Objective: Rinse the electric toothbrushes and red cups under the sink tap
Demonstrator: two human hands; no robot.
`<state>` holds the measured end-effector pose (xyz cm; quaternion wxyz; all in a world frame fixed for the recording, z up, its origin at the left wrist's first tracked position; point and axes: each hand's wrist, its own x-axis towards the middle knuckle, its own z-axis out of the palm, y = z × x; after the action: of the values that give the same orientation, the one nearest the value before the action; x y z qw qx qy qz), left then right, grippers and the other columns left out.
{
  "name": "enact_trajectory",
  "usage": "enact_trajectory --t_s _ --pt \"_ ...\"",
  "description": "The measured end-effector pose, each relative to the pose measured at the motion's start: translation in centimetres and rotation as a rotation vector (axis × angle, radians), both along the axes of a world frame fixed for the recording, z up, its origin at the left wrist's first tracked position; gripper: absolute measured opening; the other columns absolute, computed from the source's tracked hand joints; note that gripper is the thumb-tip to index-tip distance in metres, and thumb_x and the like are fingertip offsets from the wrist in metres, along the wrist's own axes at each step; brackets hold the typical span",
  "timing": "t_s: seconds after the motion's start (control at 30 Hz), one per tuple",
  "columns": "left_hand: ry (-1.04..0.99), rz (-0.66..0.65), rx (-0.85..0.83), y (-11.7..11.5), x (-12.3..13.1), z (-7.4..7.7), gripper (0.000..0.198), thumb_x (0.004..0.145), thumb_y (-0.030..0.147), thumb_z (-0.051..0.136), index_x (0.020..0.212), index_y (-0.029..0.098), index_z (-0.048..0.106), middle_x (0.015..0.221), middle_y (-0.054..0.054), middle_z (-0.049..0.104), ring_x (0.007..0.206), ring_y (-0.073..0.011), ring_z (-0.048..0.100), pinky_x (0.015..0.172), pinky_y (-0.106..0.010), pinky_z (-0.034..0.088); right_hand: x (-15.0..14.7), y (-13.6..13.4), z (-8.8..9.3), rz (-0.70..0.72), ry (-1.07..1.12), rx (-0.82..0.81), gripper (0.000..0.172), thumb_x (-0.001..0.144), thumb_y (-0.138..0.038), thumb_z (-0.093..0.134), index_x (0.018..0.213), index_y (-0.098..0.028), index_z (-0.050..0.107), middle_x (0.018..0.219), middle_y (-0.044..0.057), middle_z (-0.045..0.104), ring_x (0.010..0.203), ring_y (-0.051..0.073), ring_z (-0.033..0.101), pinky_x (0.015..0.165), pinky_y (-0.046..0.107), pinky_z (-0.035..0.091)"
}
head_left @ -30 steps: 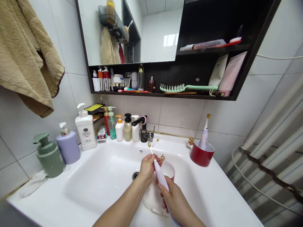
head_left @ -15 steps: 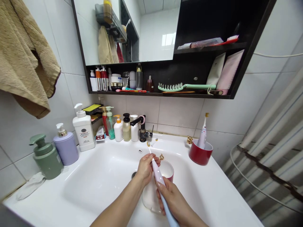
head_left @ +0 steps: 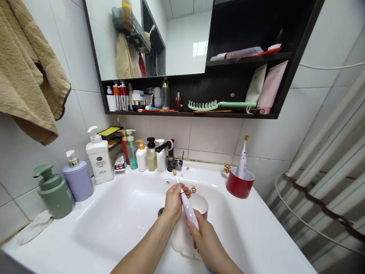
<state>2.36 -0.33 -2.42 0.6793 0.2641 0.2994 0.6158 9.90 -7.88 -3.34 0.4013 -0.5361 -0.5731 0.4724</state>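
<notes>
Over the white sink (head_left: 119, 217), both of my hands hold a pale pink electric toothbrush (head_left: 188, 209). My right hand (head_left: 207, 239) is wrapped round its handle. My left hand (head_left: 173, 199) pinches the neck just below the brush head (head_left: 174, 173), which points up and away from me. A red cup with a white inside (head_left: 201, 203) sits just behind the toothbrush. A white lidded case (head_left: 181, 238) lies in the basin under my hands.
A second red cup (head_left: 238, 184) holding another toothbrush stands at the right rim. A black faucet (head_left: 169, 154), several bottles, a white pump bottle (head_left: 98, 158), a purple one (head_left: 76, 179) and a green one (head_left: 54, 192) line the left. A tan towel (head_left: 28, 68) hangs left.
The view drifted slightly right, so everything sits further left in the picture. The toothbrush and my hands stayed together over the basin, with my left fingers still at the neck.
</notes>
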Motion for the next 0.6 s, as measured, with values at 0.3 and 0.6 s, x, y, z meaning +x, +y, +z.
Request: enact_trajectory --t_s 0.3,0.6 --pt "-0.001 0.034 -0.058 -0.07 0.21 0.08 0.006 0.062 0.018 0.047 0.059 0.013 0.044 0.048 0.001 0.05 0.046 -0.0083 0.05 0.052 -0.022 0.039 0.2 -0.08 0.1 0.024 0.025 -0.08 0.022 0.07 -0.033 0.033 0.083 -0.018 0.039 0.051 -0.006 0.038 0.034 0.005 0.036 0.032 0.017 0.029" --pt "0.004 0.051 -0.096 -0.02 0.21 0.08 0.006 0.064 0.016 0.046 0.059 0.013 0.044 0.048 0.001 0.05 0.046 -0.0082 0.051 0.051 -0.021 0.04 0.39 -0.27 0.28 0.06 0.088 -0.129 0.02 0.07 -0.036 0.032 0.076 -0.018 0.038 0.053 -0.006 0.039 0.033 0.003 0.035 0.032 0.016 0.029"
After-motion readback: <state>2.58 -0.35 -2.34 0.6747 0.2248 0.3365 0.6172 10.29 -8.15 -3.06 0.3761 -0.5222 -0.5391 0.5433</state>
